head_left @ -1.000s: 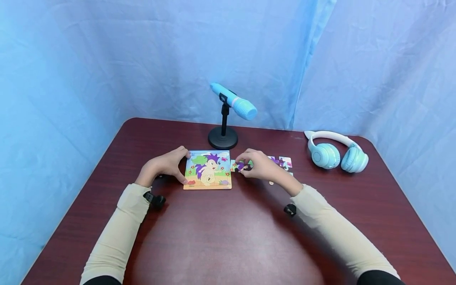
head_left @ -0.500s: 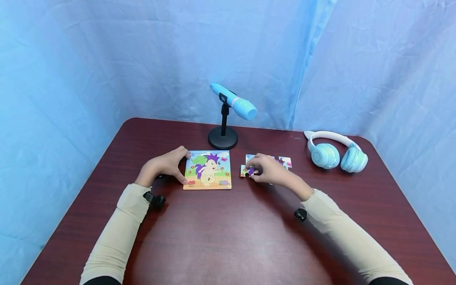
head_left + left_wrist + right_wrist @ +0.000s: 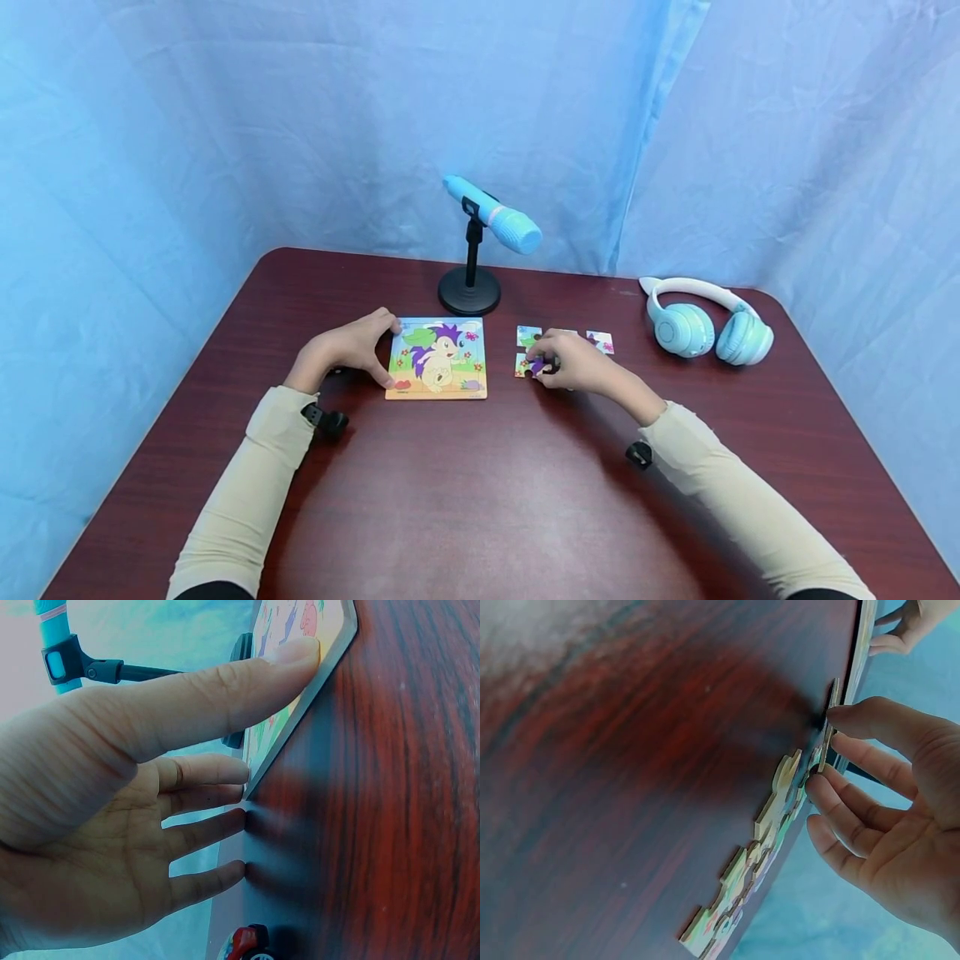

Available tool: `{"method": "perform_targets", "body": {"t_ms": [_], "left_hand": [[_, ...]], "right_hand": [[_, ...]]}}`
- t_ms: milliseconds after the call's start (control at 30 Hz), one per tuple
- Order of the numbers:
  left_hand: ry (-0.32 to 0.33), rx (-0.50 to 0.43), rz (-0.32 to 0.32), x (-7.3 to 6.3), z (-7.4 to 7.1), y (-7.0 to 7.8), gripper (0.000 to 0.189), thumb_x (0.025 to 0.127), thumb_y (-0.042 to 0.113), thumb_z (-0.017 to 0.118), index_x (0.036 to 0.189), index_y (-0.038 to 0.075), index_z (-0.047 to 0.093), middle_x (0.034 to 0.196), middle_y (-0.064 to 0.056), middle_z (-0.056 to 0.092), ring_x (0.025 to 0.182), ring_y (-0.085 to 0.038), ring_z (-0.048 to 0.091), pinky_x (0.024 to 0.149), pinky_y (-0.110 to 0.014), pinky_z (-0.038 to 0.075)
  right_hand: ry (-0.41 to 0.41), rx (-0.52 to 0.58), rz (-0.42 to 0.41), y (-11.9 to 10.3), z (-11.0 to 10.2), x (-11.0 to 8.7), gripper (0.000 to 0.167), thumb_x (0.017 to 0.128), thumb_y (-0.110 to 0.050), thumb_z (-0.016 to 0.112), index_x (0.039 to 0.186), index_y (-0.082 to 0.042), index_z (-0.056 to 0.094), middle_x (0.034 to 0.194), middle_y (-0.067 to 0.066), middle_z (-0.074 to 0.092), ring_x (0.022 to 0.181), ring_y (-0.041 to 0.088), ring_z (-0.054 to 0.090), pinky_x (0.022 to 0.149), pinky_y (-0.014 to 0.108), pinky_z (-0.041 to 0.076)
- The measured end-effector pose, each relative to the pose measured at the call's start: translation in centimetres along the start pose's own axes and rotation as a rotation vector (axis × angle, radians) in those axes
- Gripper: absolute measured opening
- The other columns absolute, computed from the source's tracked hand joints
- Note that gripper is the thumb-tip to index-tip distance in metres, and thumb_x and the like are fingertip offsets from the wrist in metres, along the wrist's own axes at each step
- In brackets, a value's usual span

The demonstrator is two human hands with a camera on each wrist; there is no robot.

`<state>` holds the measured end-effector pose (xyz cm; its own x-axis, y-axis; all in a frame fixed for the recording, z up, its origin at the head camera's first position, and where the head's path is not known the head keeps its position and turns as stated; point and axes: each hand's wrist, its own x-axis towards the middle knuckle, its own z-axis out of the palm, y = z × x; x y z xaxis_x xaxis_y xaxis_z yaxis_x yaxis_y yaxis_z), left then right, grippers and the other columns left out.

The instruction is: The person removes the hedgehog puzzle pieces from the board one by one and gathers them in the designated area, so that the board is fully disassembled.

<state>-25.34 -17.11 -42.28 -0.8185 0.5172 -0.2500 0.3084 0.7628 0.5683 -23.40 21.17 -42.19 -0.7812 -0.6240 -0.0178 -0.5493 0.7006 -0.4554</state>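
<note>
A square puzzle board (image 3: 437,358) with a purple-spined hedgehog picture lies flat on the table. My left hand (image 3: 352,346) spans its left edge, thumb on the near corner and index fingertip at the far corner. In the left wrist view the fingers (image 3: 206,829) are straight. My right hand (image 3: 576,364), to the right of the board, pinches a puzzle piece (image 3: 521,365) with flowers and purple between thumb and fingers. The right wrist view shows this piece (image 3: 826,750) edge-on, raised over the table. Several more puzzle pieces (image 3: 528,335) lie around and partly beneath that hand.
A light blue microphone (image 3: 491,212) on a black stand (image 3: 469,290) is behind the board. Cat-ear headphones (image 3: 686,329) lie at the back right. Beside the left hand, the left wrist view shows a small red and black object (image 3: 246,943). Blue cloth (image 3: 337,125) hangs behind the table.
My right hand has moved right, away from the board's right edge, with the puzzle piece in its fingers. The left hand and the board have stayed in place.
</note>
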Motion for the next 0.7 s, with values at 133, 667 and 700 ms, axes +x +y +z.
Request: {"method": "perform_targets", "body": {"t_ms": [133,667,700], "left_hand": [[0.000,-0.001,0.002,0.04,0.03,-0.12,0.081,0.073,0.023,0.093,0.134,-0.003,0.046,0.132,-0.018,0.045,0.126,-0.033,0.044,0.108,-0.050,0.044],[0.006,-0.008,0.008,-0.15,0.01,0.05,0.079,0.073,0.021,0.093,0.133,-0.003,0.046,0.130,-0.019,0.046,0.123,-0.033,0.045,0.106,-0.050,0.045],[0.007,-0.009,0.007,-0.15,0.02,0.05,0.079,0.073,0.021,0.093,0.132,-0.003,0.046,0.130,-0.019,0.046,0.123,-0.033,0.045,0.106,-0.050,0.046]], "right_hand": [[0.000,-0.007,0.013,0.30,0.14,-0.08,0.023,0.085,-0.006,0.075,0.109,-0.007,0.077,0.102,0.008,0.067,0.087,0.023,0.057,0.071,0.031,0.049],[0.010,-0.046,0.028,0.21,0.45,-0.26,0.023,0.085,-0.004,0.074,0.107,-0.011,0.078,0.102,0.007,0.066,0.090,0.023,0.056,0.074,0.032,0.049],[0.011,-0.046,0.028,0.22,0.46,-0.26,0.023,0.085,-0.004,0.074,0.107,-0.011,0.078,0.102,0.007,0.066,0.090,0.023,0.056,0.074,0.032,0.049]]}}
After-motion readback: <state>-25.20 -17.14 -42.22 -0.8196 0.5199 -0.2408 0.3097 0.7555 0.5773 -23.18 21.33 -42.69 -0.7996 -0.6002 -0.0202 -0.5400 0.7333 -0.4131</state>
